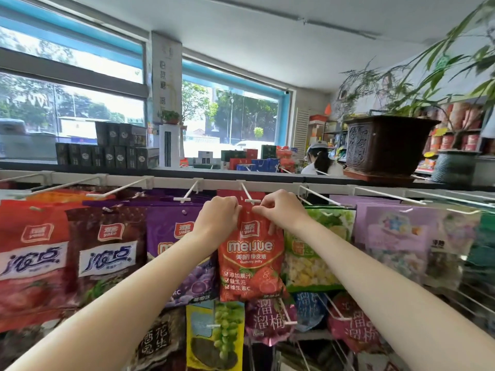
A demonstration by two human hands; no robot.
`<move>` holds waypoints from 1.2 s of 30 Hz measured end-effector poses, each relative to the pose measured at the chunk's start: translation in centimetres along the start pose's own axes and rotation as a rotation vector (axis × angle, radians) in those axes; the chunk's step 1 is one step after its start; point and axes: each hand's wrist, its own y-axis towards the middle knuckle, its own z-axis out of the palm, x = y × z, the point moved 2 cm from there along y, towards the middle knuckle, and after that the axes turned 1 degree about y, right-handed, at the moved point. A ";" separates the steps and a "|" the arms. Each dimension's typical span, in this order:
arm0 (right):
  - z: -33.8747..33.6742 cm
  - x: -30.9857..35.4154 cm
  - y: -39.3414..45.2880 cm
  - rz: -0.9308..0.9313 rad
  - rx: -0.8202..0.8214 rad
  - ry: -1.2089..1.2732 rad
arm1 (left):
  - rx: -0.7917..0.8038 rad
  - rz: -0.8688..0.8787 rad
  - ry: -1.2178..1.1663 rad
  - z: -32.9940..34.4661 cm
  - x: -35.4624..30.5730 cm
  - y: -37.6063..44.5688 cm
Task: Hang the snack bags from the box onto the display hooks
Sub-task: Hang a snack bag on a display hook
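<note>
We risk missing the hang hole: if the red gummy bag (250,253) sits off-line from the white hook (251,200), it buckles or drops. Our left hand (221,214) and right hand (281,210), arms raised and outstretched, each have a grip pinched shut on the bag's top corners, just beneath the hook tip.

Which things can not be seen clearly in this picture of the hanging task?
- Head view: the hang hole of the red gummy bag is covered by the left hand and right hand, so whether it is on the hook is unclear.
- The box: outside the frame.
- Bags at the lower left: blurred, cut by the edge.
</note>
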 end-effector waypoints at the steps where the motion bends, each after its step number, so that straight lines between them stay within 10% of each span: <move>1: -0.1 0.1 0.0 0.014 0.016 -0.014 | 0.016 -0.004 0.022 0.1 0.1 0.0; 10: 3.0 -0.3 -0.8 0.168 -0.192 -0.076 | 0.109 0.051 -0.037 0.2 -0.2 -1.9; 15: 3.9 -1.6 -4.6 0.253 -0.680 0.166 | -0.045 0.553 0.118 2.7 1.4 -7.1; 18: 5.0 -1.7 -6.7 0.257 -0.704 0.184 | -0.062 0.694 0.074 6.3 1.1 -10.5; 26: 13.2 -10.5 -19.3 -0.222 -0.090 -0.365 | 0.707 0.672 0.134 17.1 -2.9 -21.1; 36: 31.1 -29.1 -40.3 0.364 0.645 -0.261 | 1.270 0.286 0.125 38.3 -0.1 -41.3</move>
